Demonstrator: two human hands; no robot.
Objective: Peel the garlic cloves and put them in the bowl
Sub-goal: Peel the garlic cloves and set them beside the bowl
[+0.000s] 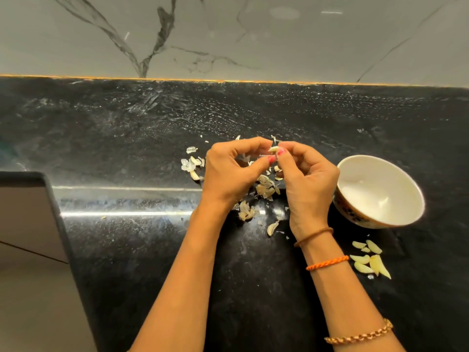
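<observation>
Forearms come in from the near edge of the black counter (152, 138), the right one ringed with bracelets. Beside that wrist, on the stone, lies a small cluster of peeled cloves (369, 260), pale yellow and bare, outside the bowl (408, 199). The bowl stands just beyond them, to the right of the hands; its white inside seems to hold next to nothing, though one or two pale bits may lie there, I cannot tell.

Further in, both hands meet above the litter. The left hand (228, 174) has its fingers curled and its thumb and fingertips pinching one end of a garlic clove (273, 149); the right hand (304, 179) pinches the other end, thumbnail working at the skin. A wisp of peel sticks up from the clove.

Risks, as I judge them: the clove is small and likely slick, so a hard pull on the skin could flick it out of the pinch and into the loose skins (265, 188) beneath, where it would be hard to pick out from husk. One unpeeled-looking clove (272, 227) near the right wrist could be knocked off by the forearm. The peeled pile might simply be forgotten outside the bowl.

Left of the hands, more scraps of skin (191, 163). At the far left sits a grey recess (28, 219), perhaps a sink. Behind everything rises a veined marble wall (228, 34).
</observation>
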